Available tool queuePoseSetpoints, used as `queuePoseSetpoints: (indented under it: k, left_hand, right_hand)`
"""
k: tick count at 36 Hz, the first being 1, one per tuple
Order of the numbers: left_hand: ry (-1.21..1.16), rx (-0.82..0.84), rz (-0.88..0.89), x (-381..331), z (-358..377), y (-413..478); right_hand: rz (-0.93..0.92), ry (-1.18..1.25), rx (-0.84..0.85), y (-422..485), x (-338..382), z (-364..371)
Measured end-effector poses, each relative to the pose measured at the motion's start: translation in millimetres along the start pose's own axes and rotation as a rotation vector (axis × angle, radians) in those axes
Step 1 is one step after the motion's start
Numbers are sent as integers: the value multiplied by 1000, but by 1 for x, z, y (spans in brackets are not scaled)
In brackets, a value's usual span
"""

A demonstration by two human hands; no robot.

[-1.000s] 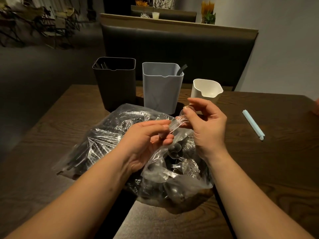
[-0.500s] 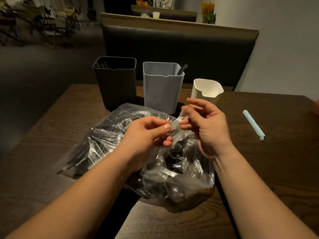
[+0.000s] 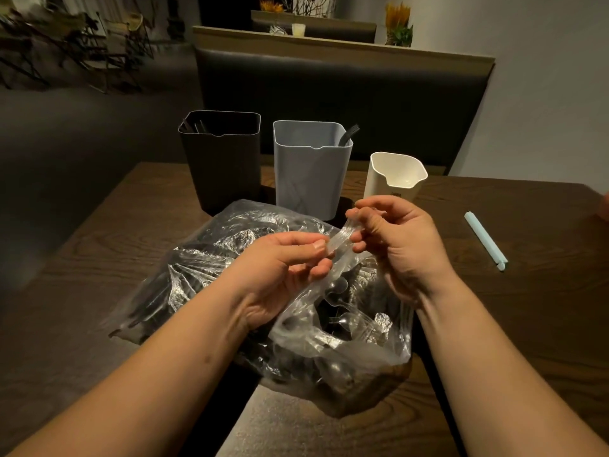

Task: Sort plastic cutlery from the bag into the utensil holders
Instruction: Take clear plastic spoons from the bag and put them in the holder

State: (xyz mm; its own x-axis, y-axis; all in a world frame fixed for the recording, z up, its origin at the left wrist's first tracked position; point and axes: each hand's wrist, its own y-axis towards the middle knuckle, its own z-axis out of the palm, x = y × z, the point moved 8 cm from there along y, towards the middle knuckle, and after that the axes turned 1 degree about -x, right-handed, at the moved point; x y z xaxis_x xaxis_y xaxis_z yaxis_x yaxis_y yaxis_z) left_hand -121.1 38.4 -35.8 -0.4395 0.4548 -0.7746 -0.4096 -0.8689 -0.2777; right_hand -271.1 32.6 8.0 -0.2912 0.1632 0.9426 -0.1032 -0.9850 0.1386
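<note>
A clear plastic bag (image 3: 211, 275) full of clear and dark cutlery lies on the wooden table in front of me. Above its open mouth, my left hand (image 3: 280, 275) and my right hand (image 3: 398, 245) both pinch a small bunch of clear plastic cutlery (image 3: 341, 240), one hand at each end. Behind the bag stand three holders: a black one (image 3: 220, 163) with dark cutlery inside, a grey one (image 3: 309, 169) with a black fork sticking out, and a smaller white one (image 3: 395, 174).
A pale blue bag clip (image 3: 486, 240) lies on the table (image 3: 527, 308) to the right. A dark padded bench back rises behind the holders. The table's left edge runs close to the black holder.
My right hand has twisted and lifted slightly, tilting the clear cutlery more upright. My left hand has shifted its pinch along the lower end. The bag has stayed in place.
</note>
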Motion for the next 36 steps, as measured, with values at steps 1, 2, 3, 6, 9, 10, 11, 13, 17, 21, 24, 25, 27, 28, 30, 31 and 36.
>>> queuePoseSetpoints:
  k: [1,2,3,6,9,10,11,13,17,21,24,25,27,28,30,31,36]
  left_hand:
    - [3,-14,9,-1,0,1]
    - [11,-29,20,-3,1,2]
    - [27,-41,32,-6,2,4]
    - [100,-33,52,-16,15,11]
    - [193,-22,72,-28,31,23]
    - [208,-23,78,-31,37,28]
    - [208,-29,78,-33,42,33]
    - [195,-39,78,-36,52,43]
    - [352,-118,163,-42,60,65]
    - [532,-193,260,-42,56,76]
    - [564,-176,285,-36,57,77]
    - [568,-172,306,-36,57,77]
    - [561,-170,353,-39,56,75]
    - [552,-173,372,-41,56,73]
    - [533,-180,393,-45,54,71]
    - [523,-177,396,-47,53,70]
    - [518,-161,407,-50,46,68]
  right_hand:
    - [35,23,13,1,1,-2]
    - [62,35,28,2,3,-3]
    - [77,43,38,3,5,-5]
    - [53,64,-15,10,14,-15]
    - [-43,-110,-141,22,27,-27]
    - [-79,-168,-166,27,33,-31]
    - [-106,-205,-184,32,38,-34]
    - [-152,-258,-200,44,48,-41]
    - [-228,-386,-291,73,69,-69]
    - [-325,-624,-528,103,83,-113]
    - [-366,-760,-598,114,84,-125]
    - [-382,-802,-602,117,84,-126]
    - [-407,-875,-588,123,83,-128]
    - [-404,-911,-565,126,81,-127]
    - [-372,-991,-491,134,74,-125]
    - [-355,-1030,-451,138,70,-123]
    - [-279,-1252,-295,144,47,-114]
